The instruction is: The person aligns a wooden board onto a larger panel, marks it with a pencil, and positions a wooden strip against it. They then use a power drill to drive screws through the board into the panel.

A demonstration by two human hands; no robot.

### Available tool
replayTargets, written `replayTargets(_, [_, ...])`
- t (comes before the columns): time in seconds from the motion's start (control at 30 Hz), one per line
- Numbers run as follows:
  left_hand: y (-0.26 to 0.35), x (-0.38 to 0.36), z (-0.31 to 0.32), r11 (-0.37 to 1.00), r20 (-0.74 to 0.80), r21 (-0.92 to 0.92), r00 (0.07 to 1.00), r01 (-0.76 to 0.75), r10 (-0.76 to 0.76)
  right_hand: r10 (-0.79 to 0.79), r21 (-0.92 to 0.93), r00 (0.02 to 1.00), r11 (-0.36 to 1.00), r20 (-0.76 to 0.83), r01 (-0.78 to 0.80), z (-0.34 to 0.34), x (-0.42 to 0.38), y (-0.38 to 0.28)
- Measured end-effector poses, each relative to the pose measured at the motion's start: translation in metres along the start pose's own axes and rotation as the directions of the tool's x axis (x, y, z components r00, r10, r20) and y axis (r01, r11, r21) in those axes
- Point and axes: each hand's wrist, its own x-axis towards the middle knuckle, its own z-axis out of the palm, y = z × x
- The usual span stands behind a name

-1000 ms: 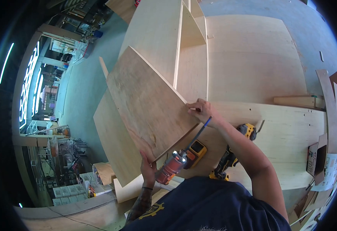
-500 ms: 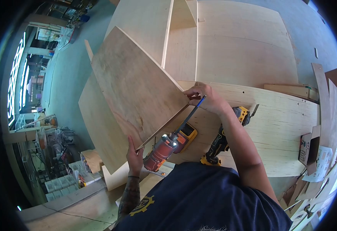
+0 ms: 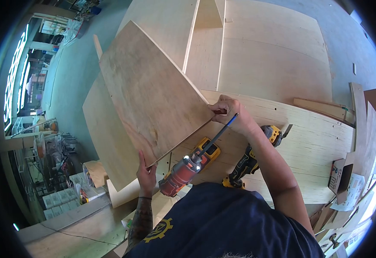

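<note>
A plywood panel (image 3: 149,90) is held tilted in front of me between my two hands. My left hand (image 3: 146,177) grips its lower corner, thumb lying on the face and the other fingers hidden underneath. At the right corner my right hand (image 3: 231,112) pinches the edge between thumb and curled fingers. Just below lies a red and black drill (image 3: 180,175) with a long bit, its tip appearing close to my right wrist in this view. A yellow and black power tool with a flat blade (image 3: 249,158) lies beside my right forearm.
The tools lie on a pale plywood sheet (image 3: 312,150). A large wooden cabinet-like frame (image 3: 203,56) stands beyond it. Another plywood board (image 3: 106,133) is under the held panel. An open small box (image 3: 341,174) and wood offcuts (image 3: 359,107) sit at the right.
The view has shifted slightly, and the panel's far corner sits a little higher in it. Both hands keep their hold on the panel; the tools stay where they lie.
</note>
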Motion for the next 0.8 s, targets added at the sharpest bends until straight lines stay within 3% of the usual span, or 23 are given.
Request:
replayTargets(0.07, [0.001,0.0,0.0,0.998,-0.013,-0.067,1.0,0.002,-0.003,0.014,-0.014,0.999,1.0,0.035,-0.014,-0.001,0.0,-0.002])
replayTargets(0.2, [0.008,0.0,-0.002,0.998,0.013,-0.03,0.999,0.05,-0.049,-0.016,0.02,1.0,1.0,-0.004,0.016,0.001,0.001,0.006])
replayTargets(0.4, [0.007,-0.002,0.003,0.995,0.001,-0.068,0.997,0.073,-0.073,0.088,0.103,0.996,0.991,-0.001,-0.087,0.002,0.0,0.0])
replayTargets(0.5, [0.0,-0.002,0.008,0.988,-0.048,-0.14,0.997,0.06,-0.067,0.084,0.052,0.996,0.995,0.024,-0.085,-0.002,0.001,0.005])
replayTargets(0.57, [-0.003,-0.003,0.008,0.992,-0.065,-0.126,0.998,0.0,-0.008,0.049,-0.064,0.997,0.997,-0.053,-0.053,-0.004,-0.003,0.0])
replayTargets(0.7, [-0.02,-0.004,0.006,0.999,-0.148,-0.024,0.988,-0.048,0.044,0.089,0.086,0.97,0.994,-0.225,-0.071,-0.014,-0.004,0.008])
replayTargets(0.77, [-0.02,-0.006,0.007,0.998,-0.11,0.024,0.992,-0.065,0.067,0.118,0.203,0.947,0.977,-0.298,-0.058,-0.027,-0.012,0.005])
replayTargets(0.8, [-0.019,-0.007,0.005,0.999,-0.15,0.016,0.988,-0.033,0.036,0.165,0.355,0.927,0.934,-0.337,-0.037,-0.031,-0.019,0.003])
